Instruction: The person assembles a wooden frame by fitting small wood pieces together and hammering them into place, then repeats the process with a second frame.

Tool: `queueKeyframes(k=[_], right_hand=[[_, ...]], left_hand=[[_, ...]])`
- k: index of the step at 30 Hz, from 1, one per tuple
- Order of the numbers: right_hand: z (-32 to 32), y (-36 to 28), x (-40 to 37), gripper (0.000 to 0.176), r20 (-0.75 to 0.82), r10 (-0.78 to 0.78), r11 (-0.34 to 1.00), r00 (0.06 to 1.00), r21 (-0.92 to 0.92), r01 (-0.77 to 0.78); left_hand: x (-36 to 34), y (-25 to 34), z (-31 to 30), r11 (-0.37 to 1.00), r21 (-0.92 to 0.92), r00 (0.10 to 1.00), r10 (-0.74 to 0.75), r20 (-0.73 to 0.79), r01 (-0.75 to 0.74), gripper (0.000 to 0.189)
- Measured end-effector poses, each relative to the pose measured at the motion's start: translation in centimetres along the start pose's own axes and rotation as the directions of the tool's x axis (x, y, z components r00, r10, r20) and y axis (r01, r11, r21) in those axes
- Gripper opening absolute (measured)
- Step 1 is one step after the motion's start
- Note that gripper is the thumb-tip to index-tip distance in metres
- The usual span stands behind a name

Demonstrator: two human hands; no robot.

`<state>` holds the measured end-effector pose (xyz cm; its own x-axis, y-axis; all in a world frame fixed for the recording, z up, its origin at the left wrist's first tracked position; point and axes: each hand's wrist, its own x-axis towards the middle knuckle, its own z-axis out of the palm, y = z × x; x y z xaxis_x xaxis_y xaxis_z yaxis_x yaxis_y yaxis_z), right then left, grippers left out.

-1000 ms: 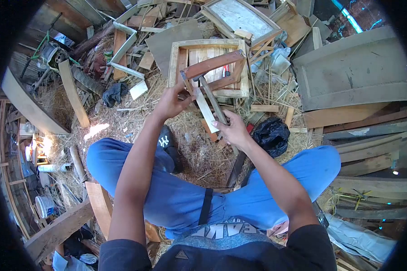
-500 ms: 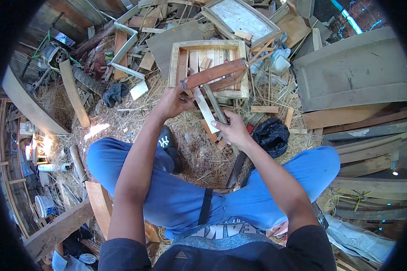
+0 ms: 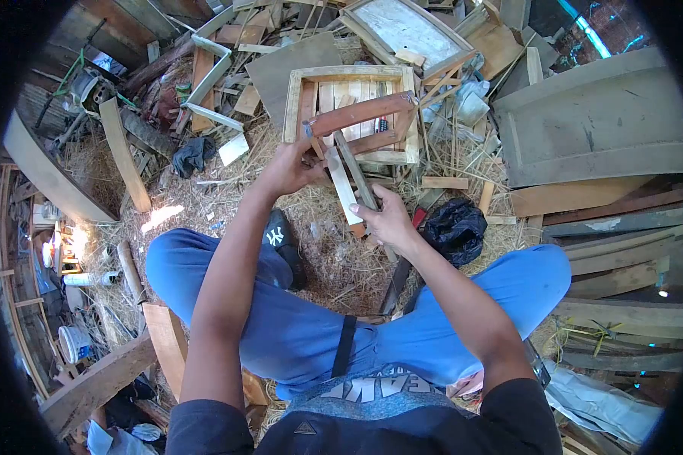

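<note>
My left hand (image 3: 292, 171) is closed round the near left corner of a reddish wooden frame (image 3: 360, 114), which is tilted above a pale wooden box (image 3: 296, 106). Inside the box lie slats and small wood pieces. My right hand (image 3: 387, 218) grips a narrow grey-brown wooden strip (image 3: 354, 167) whose far end reaches the frame. Beside that strip, a pale flat wood piece (image 3: 341, 182) runs from near my left fingers to my right thumb. My left fingertips are partly hidden.
Right of my right hand lies a black plastic bag (image 3: 455, 231). A large grey panel (image 3: 599, 125) leans at the right, above stacked boards (image 3: 622, 265). A framed panel (image 3: 410, 30) and wood scraps lie at the back. Straw covers the ground.
The reddish frame has shifted slightly and its tilt has changed a little. The strip in my right hand has moved slightly up and left at its far end.
</note>
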<state>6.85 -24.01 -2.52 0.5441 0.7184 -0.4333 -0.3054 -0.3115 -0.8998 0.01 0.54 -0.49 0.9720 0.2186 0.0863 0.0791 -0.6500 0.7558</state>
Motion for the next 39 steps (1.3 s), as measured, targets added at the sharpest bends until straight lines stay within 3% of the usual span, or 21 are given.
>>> queueKeyframes(k=[2,5,9,11,15,17,26,36,39], right_hand=[[0.1,0.1,0.0,0.029,-0.008,0.020,1.000,1.000,0.011,-0.020],[0.3,0.3,0.0,0.028,-0.016,0.035,0.999,0.999,0.029,-0.035],[0.3,-0.3,-0.3,0.025,-0.006,0.061,0.997,0.998,0.044,-0.060],[0.2,-0.3,-0.4,0.024,-0.003,0.063,0.997,0.998,0.046,-0.063],[0.2,-0.9,-0.7,0.022,0.014,0.088,0.992,0.996,0.094,-0.089],[0.3,-0.7,-0.6,0.022,0.014,0.077,0.993,0.997,0.093,-0.078],[0.2,0.0,-0.3,0.028,0.017,0.063,0.987,0.998,0.145,-0.065],[0.2,-0.3,-0.5,0.020,0.061,0.101,0.988,0.993,0.110,-0.107],[0.3,-0.4,-0.5,0.021,0.083,0.109,0.986,0.991,0.119,-0.118]], left_hand=[[0.1,0.1,-0.3,0.996,0.068,0.996,-0.057,0.071,0.052,0.030],[0.0,0.4,-0.3,0.996,0.037,0.994,-0.087,0.059,0.085,0.024],[0.2,-1.0,0.3,0.997,-0.039,0.997,-0.063,0.048,0.065,0.019],[0.2,-1.3,0.4,0.999,-0.042,1.000,-0.002,0.018,0.003,0.030],[0.4,-1.3,0.2,0.999,-0.041,0.999,-0.027,0.040,0.028,0.030],[0.6,-1.0,0.0,0.994,-0.059,0.992,-0.086,0.087,0.092,0.018],[0.4,0.0,-0.2,0.998,-0.032,0.996,-0.055,0.065,0.057,0.014],[0.6,-1.1,0.0,0.999,-0.044,0.998,-0.025,0.063,0.028,0.015],[0.6,-1.2,0.1,0.996,-0.075,0.998,-0.043,0.051,0.047,0.026]])
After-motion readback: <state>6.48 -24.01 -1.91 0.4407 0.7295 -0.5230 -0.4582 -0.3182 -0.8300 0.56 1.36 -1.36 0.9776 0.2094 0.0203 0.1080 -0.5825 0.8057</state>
